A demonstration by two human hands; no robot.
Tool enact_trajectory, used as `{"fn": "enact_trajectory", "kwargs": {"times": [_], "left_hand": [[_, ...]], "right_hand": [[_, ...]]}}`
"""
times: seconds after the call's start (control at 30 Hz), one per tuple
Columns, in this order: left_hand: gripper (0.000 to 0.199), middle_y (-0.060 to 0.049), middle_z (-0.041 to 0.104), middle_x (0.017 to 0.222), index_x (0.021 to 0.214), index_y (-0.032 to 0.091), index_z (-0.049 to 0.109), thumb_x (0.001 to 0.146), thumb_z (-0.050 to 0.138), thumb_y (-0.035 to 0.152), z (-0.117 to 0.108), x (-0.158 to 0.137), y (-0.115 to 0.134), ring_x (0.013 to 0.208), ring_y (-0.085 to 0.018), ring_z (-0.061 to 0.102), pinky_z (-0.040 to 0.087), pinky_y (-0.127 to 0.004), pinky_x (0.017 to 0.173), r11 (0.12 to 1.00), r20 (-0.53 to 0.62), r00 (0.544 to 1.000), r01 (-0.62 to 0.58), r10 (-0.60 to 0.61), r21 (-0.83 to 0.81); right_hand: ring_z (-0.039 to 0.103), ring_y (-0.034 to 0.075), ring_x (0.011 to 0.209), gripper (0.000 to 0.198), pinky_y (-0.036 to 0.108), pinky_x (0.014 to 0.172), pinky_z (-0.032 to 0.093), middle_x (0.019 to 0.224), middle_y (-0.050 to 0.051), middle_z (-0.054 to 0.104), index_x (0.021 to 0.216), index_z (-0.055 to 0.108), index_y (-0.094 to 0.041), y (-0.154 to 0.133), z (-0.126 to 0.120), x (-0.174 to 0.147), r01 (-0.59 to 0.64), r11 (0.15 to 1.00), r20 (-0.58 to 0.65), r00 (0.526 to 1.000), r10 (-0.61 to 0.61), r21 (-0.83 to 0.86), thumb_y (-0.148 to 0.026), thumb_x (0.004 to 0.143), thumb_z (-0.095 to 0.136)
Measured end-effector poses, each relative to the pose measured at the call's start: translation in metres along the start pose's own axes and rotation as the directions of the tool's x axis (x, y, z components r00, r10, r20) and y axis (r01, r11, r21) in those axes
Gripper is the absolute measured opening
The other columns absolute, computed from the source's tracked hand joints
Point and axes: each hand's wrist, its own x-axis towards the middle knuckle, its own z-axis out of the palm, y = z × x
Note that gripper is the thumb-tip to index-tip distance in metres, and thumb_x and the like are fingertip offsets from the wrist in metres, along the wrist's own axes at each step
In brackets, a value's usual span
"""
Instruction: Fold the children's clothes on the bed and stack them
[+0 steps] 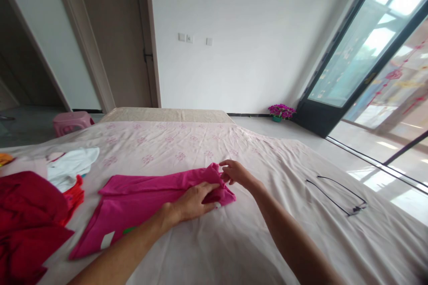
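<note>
A magenta garment [133,202] lies folded lengthwise on the bedspread, its kind unclear from this view. Near its lower left edge are a white patch [107,240] and a bit of green, partly hidden by my left forearm. My left hand [197,200] rests on the garment's right part, thumb and fingers stretched apart across the bunched cloth. At the raised right end, my right hand [234,173] has loosely bent fingers, apart from each other, with their tips at the cloth's edge. I cannot make out a firm grip there.
A heap of red clothes [30,218] and a white garment [73,167] lie to the left on the pale bedspread [187,254]. Eyeglasses [356,208] rest at the right. Beyond stand a pink stool [72,121], a flower pot [277,118] and a glass door [357,49].
</note>
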Motion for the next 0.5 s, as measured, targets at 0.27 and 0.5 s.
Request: {"fn": "enact_trajectory", "kwargs": {"times": [0.27, 0.5], "left_hand": [[0.032, -0.004, 0.069, 0.094, 0.091, 0.021, 0.068, 0.077, 0.044, 0.005, -0.062, -0.047, -0.044, 0.092, -0.016, 0.064, 0.049, -0.028, 0.087, 0.986, -0.348, 0.931, 0.147, -0.111, 0.081], [0.048, -0.003, 0.065, 0.111, 0.103, 0.024, 0.063, 0.064, 0.046, 0.002, -0.161, -0.154, -0.103, 0.108, -0.02, 0.058, 0.042, -0.033, 0.097, 0.737, -0.249, 0.911, 0.412, -0.329, 0.536]], "right_hand": [[0.06, 0.016, 0.086, 0.018, 0.026, 0.074, 0.041, 0.094, 0.003, 0.069, 0.098, 0.068, -0.025, -0.035, 0.044, -0.059, 0.404, 0.723, -0.118, 0.825, -0.553, -0.56, -0.027, 0.093, 0.051], [0.052, 0.022, 0.086, 0.013, 0.031, 0.073, 0.041, 0.091, 0.008, 0.064, 0.092, 0.066, -0.021, -0.018, 0.084, -0.051, 0.485, 0.507, 0.116, 0.795, -0.596, -0.713, -0.016, 0.08, 0.062]]}}
